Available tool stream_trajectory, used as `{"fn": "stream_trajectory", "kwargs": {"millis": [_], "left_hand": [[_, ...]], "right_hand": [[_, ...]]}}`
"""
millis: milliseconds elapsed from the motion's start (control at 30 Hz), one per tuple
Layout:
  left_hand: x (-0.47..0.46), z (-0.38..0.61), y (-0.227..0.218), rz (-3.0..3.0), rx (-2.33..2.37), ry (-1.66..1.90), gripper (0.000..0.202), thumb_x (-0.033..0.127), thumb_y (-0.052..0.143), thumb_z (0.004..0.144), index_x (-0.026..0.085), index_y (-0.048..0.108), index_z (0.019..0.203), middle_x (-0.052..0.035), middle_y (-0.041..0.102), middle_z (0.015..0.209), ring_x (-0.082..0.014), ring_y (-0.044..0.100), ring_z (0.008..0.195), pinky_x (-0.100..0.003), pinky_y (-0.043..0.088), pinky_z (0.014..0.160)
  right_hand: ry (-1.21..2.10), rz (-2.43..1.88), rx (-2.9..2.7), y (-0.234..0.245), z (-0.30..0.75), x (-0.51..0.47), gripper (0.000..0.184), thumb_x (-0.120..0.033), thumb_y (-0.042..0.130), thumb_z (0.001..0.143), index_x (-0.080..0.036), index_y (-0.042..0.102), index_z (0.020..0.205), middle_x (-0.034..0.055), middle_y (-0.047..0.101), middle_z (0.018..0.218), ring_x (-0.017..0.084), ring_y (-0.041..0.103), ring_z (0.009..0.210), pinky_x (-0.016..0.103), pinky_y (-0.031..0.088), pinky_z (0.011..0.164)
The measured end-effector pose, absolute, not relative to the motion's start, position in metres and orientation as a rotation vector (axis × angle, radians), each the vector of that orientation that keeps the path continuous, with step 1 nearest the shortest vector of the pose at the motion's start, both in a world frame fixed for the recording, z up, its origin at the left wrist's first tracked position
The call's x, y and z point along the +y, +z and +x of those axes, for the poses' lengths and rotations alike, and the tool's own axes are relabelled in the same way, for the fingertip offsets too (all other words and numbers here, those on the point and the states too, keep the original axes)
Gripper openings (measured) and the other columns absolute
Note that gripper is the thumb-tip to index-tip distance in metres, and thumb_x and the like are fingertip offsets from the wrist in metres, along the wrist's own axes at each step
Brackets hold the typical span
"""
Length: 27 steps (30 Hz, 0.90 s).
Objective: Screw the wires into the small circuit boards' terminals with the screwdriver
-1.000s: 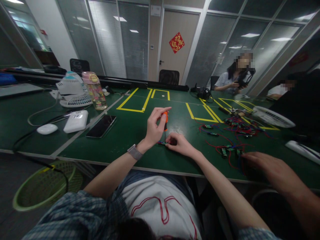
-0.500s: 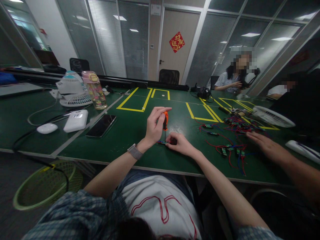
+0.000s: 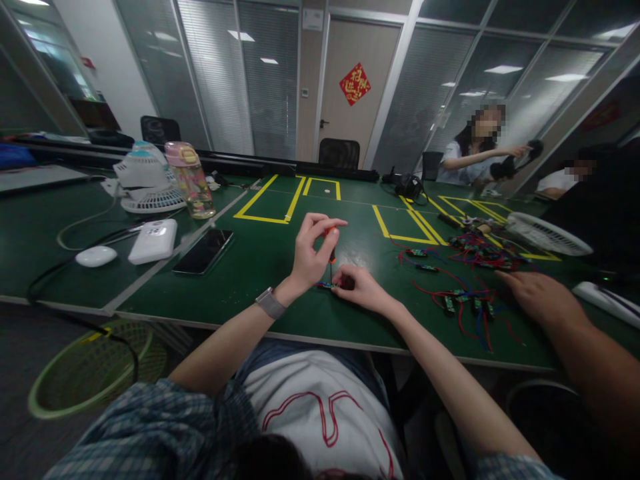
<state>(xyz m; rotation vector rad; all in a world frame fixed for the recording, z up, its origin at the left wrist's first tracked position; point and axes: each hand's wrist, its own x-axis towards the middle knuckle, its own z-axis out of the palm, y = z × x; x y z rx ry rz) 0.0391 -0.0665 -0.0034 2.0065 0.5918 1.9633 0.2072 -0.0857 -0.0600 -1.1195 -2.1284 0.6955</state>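
My left hand (image 3: 309,250) grips a small orange-handled screwdriver (image 3: 331,245) held upright, its tip down on a small green circuit board (image 3: 326,285) on the green table (image 3: 260,267). A watch sits on that wrist. My right hand (image 3: 361,288) lies on the table and pinches the board's right end to hold it still. Both hands are closed, close together near the table's front edge.
A co-worker's hand (image 3: 537,297) rests by a tangle of boards with red and blue wires (image 3: 463,300). A phone (image 3: 203,251), white power bank (image 3: 153,241), bottle (image 3: 190,181) and fan (image 3: 145,183) stand left. A green basket (image 3: 85,370) sits below.
My left fingers have shifted round the screwdriver handle, covering more of it. The co-worker's hand on the right moved away, then back toward the wired boards. The person opposite stretched an arm out.
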Motion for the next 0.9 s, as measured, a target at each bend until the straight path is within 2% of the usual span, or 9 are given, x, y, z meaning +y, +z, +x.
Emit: {"fn": "stream_trajectory", "kwargs": {"millis": [133, 333, 500, 733, 900], "left_hand": [[-0.0681, 0.0383, -0.0025, 1.999, 0.611, 1.933, 0.03, 0.022, 0.041, 0.1, 0.023, 0.069, 0.109, -0.0057, 0.06, 0.101, -0.0156, 0.058, 0.093, -0.03, 0.049, 0.079], [-0.0682, 0.0394, -0.0023, 1.974, 0.611, 1.915, 0.022, 0.025, 0.048, 0.098, 0.022, 0.067, 0.11, -0.0051, 0.059, 0.097, -0.0145, 0.057, 0.087, -0.027, 0.049, 0.071], [-0.0669, 0.0407, -0.003, 1.989, 0.644, 1.947, 0.013, 0.025, 0.057, 0.093, 0.021, 0.068, 0.099, -0.0038, 0.054, 0.093, -0.0141, 0.056, 0.086, -0.027, 0.049, 0.075], [-0.0681, 0.0389, -0.0023, 1.99, 0.609, 1.921, 0.027, 0.02, 0.042, 0.099, 0.022, 0.068, 0.108, -0.0058, 0.062, 0.101, -0.0154, 0.06, 0.094, -0.03, 0.05, 0.08], [-0.069, 0.04, -0.0015, 1.968, 0.614, 1.918, 0.021, 0.022, 0.049, 0.097, 0.021, 0.068, 0.106, -0.0055, 0.061, 0.098, -0.0147, 0.059, 0.09, -0.027, 0.05, 0.074]], "right_hand": [[0.683, -1.124, -2.133, -0.0599, 0.2067, -0.0859, 0.007, -0.015, 0.066, 0.076, -0.016, 0.062, 0.082, -0.0011, 0.057, 0.072, 0.012, 0.051, 0.062, 0.023, 0.041, 0.059], [0.693, -1.128, -2.126, -0.0596, 0.2071, -0.0861, 0.007, -0.016, 0.065, 0.076, -0.016, 0.062, 0.082, -0.0011, 0.057, 0.071, 0.012, 0.051, 0.062, 0.024, 0.041, 0.059], [0.702, -1.111, -2.137, -0.0605, 0.2075, -0.0856, 0.007, -0.017, 0.065, 0.077, -0.016, 0.061, 0.083, -0.0006, 0.058, 0.073, 0.012, 0.051, 0.063, 0.024, 0.041, 0.059], [0.685, -1.122, -2.132, -0.0617, 0.2073, -0.0855, 0.008, -0.017, 0.065, 0.076, -0.016, 0.062, 0.083, -0.0011, 0.057, 0.072, 0.011, 0.05, 0.062, 0.023, 0.04, 0.059], [0.689, -1.124, -2.132, -0.061, 0.2074, -0.0858, 0.008, -0.017, 0.065, 0.076, -0.016, 0.062, 0.083, -0.0012, 0.058, 0.072, 0.011, 0.05, 0.061, 0.023, 0.041, 0.058]]}}
